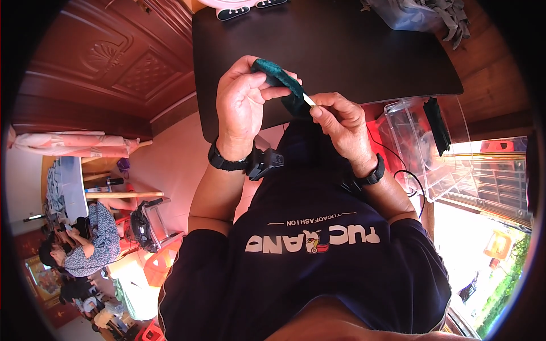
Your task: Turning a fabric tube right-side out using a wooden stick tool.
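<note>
A narrow piece of dark green velvety fabric (pixel 280 74) is stretched between my two hands, in front of my chest and over the near edge of the table. My left hand (pixel 241 98) is closed on its upper end, with the thumb in front and the fingers behind. From the fabric's lower right end sticks out a short flat cream strip (pixel 308 100). Thumb and forefinger of my right hand (pixel 342 122) pinch this strip. How far the strip runs inside the fabric is hidden. More green fabric hangs below, beside the right fingertips.
The dark table (pixel 341 51) lies beyond my hands. At its far right stands a clear container (pixel 406 17) with grey cloth pieces. A clear plastic box (pixel 424 165) is to my right, dark fabric strips (pixel 437 126) draped over its rim. A seated person (pixel 94 244) is far left.
</note>
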Tool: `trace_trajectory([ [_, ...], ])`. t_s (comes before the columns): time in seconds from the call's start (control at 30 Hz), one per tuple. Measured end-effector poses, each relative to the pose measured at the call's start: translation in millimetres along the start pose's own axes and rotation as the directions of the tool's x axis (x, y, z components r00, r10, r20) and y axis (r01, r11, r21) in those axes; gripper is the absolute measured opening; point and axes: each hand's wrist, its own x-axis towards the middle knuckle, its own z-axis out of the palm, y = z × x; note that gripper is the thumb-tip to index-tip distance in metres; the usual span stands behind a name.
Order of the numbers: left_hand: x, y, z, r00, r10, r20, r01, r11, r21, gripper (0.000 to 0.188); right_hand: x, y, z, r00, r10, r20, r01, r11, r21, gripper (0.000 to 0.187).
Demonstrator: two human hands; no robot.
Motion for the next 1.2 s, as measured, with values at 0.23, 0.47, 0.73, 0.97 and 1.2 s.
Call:
trace_trajectory([
  [0.23, -4, -3, 3, 0.999, 0.033, -0.019, -0.029, 0.982, 0.189, 0.03, 1, -5, 7, 0.983, 0.184, 0.029, -0.186, 0.963, 0.195, 0.014],
  [0.47, 1, 1, 5, 0.995, 0.044, -0.088, -0.038, 0.997, 0.069, 0.014, 5, -3, 5, 0.998, 0.061, -0.023, -0.06, 0.996, 0.061, 0.013],
  [0.73, 3, 9, 0, 0.995, 0.079, -0.064, -0.07, 0.989, 0.128, 0.015, 5, -1, -8, 0.995, -0.095, -0.003, 0.09, 0.954, -0.285, 0.015],
  [0.97, 1, 0, -9, 1.0, 0.002, -0.013, 0.001, 0.973, 0.229, 0.023, 6, 2, -3, 0.992, -0.119, -0.027, 0.111, 0.973, -0.201, 0.015],
  [1.2, -5, -2, -2, 0.999, 0.028, -0.038, -0.022, 0.988, 0.152, 0.028, 4, 1, 2, 0.998, -0.058, -0.02, 0.055, 0.989, -0.136, 0.013],
])
